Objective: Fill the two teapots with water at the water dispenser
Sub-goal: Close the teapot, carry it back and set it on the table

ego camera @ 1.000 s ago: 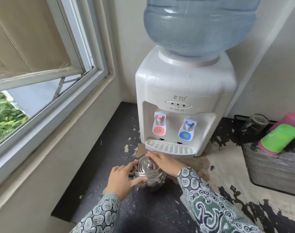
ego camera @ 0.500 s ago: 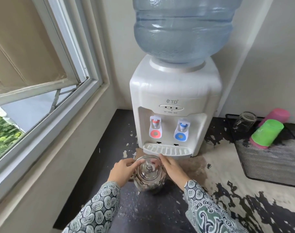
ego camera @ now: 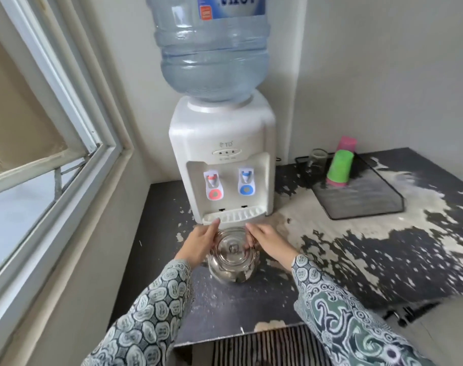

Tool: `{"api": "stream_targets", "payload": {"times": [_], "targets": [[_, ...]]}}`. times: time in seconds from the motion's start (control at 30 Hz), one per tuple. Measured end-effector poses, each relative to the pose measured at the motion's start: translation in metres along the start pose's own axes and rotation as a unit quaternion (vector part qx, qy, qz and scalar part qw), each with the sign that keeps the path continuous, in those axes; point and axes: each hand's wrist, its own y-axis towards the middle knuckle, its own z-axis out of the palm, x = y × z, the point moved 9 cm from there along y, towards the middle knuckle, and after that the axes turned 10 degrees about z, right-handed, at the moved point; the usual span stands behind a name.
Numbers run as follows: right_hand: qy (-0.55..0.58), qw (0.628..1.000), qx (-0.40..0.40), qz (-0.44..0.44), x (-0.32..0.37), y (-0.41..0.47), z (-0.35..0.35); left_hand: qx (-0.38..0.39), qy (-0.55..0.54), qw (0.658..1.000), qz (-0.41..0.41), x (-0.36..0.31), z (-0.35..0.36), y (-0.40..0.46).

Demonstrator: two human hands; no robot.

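A shiny steel teapot (ego camera: pixel 233 262) with its lid on stands on the dark worn counter, just in front of the white water dispenser (ego camera: pixel 222 143). My left hand (ego camera: pixel 201 243) cups its left side and my right hand (ego camera: pixel 268 240) rests on its right side, fingers on the rim. The dispenser's red tap (ego camera: pixel 213 184) and blue tap (ego camera: pixel 246 180) sit above the white drip tray (ego camera: pixel 234 216), behind the teapot. A large blue water bottle (ego camera: pixel 212 48) tops the dispenser. Only one teapot is in view.
A black mesh tray (ego camera: pixel 362 204) at the right holds a glass (ego camera: pixel 317 159), a green cup (ego camera: pixel 340 167) and a pink cup (ego camera: pixel 347 143). A window frame (ego camera: pixel 66 165) runs along the left. The counter's front edge (ego camera: pixel 238 336) is near me.
The view has pulled back and tilted up. My hands shifted from the lid and front of the teapot to either side of it; the teapot stays in front of the drip tray.
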Motion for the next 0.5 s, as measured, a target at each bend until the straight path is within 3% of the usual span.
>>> {"api": "stream_targets", "payload": {"times": [0.33,0.5], "targets": [[0.037,0.992,-0.113,-0.035,-0.007,-0.173,-0.105,0.130,-0.110,0.980,0.101,-0.142,0.103,-0.062],[0.074,0.979,-0.187,-0.022,-0.046,-0.265,-0.172,0.212,-0.089,0.958,0.173,-0.212,0.193,-0.092]]}}
